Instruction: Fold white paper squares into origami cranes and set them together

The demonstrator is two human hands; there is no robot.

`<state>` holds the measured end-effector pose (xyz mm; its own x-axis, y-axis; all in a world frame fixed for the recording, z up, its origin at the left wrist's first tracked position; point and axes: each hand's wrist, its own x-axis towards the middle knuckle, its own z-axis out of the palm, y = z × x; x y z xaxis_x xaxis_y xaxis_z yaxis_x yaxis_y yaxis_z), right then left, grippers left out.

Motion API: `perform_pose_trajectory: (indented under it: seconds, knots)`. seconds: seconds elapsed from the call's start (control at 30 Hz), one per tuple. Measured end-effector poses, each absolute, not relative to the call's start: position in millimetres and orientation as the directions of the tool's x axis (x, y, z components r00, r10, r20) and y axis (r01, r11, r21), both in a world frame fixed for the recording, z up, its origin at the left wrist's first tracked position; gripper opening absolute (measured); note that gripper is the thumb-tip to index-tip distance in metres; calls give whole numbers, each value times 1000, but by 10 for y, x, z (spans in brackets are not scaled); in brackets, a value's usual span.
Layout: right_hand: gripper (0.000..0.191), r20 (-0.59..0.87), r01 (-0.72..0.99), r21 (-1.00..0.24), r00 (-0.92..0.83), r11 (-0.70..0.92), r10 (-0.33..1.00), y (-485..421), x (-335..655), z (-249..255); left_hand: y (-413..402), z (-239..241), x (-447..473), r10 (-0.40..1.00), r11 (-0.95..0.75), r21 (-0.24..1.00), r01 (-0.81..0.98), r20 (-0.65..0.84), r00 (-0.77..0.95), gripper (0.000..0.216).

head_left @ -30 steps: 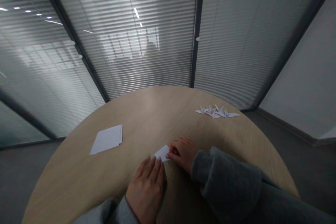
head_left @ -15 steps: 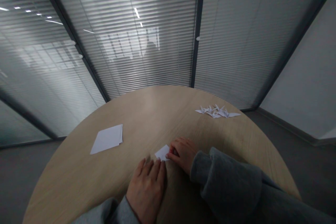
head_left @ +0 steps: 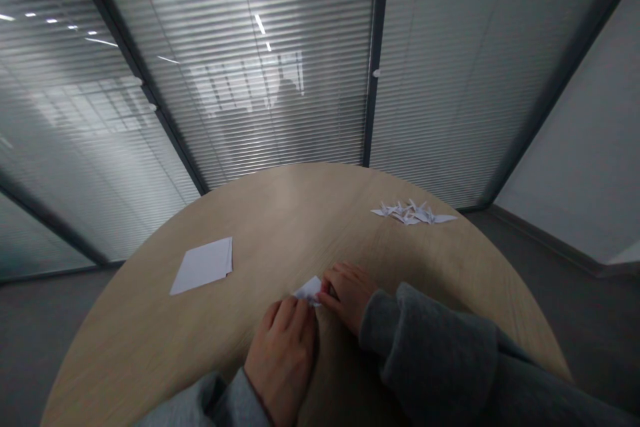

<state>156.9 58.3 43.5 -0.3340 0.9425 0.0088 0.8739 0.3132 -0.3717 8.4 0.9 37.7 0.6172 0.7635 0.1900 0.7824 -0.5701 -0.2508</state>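
Observation:
A small folded piece of white paper (head_left: 308,289) lies on the table in front of me, partly covered by my fingers. My right hand (head_left: 349,295) is closed on its right side, thumb and forefinger pinched at the edge. At the paper's near left side, my left hand (head_left: 284,350) has its fingers bent and pressed together, with the tips hidden at the paper's lower edge.
A short stack of white paper sheets (head_left: 204,265) rests on the left of the round wooden table (head_left: 280,213). Several folded paper cranes (head_left: 411,213) sit bunched near the far right edge. Glass panels with blinds (head_left: 310,127) stand behind the table.
My left fingers, stretched out before, have curled in at the paper's near edge. My right hand keeps its pinch almost in place.

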Motion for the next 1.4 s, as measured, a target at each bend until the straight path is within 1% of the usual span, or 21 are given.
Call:
perform_pose_trajectory:
  seconds: [0.1, 0.2, 0.33, 0.47, 0.6, 0.7, 0.9, 1.23, 1.33, 1.4]
  knots:
    - [11, 10, 873, -374, -334, 313, 943, 570, 1566, 449, 10, 329, 110, 739, -575, -237, 783, 259, 621, 16]
    - [11, 17, 871, -384, -325, 306, 946, 557, 1557, 451, 9, 309, 131, 742, -558, -229, 797, 292, 603, 22]
    - [10, 22, 857, -423, -314, 294, 949, 572, 1547, 425, -3, 317, 130, 749, -564, -214, 797, 274, 603, 27]
    - [13, 6, 843, -454, -322, 289, 947, 629, 1588, 413, -20, 312, 112, 765, -563, -186, 805, 251, 593, 23]
    - [16, -55, 839, -483, -313, 249, 948, 682, 1673, 428, -15, 291, 98, 759, -571, -179, 801, 257, 598, 32]
    - [16, -85, 830, -511, -305, 222, 948, 693, 1710, 440, -6, 272, 91, 753, -574, -185, 798, 264, 603, 34]
    - [15, -104, 843, -492, -307, 219, 946, 688, 1719, 454, -8, 236, 84, 754, -574, -183, 798, 261, 602, 38]
    - [15, -76, 869, -431, -304, 243, 950, 683, 1716, 430, -1, 273, 121, 760, -563, -192, 804, 261, 595, 38]
    - [14, -54, 863, -433, -311, 259, 949, 697, 1723, 405, 1, 280, 117, 761, -562, -198, 803, 256, 596, 38]
    - [14, -63, 848, -456, -333, 270, 941, 714, 1732, 388, -2, 276, 110, 759, -561, -204, 802, 260, 597, 40]
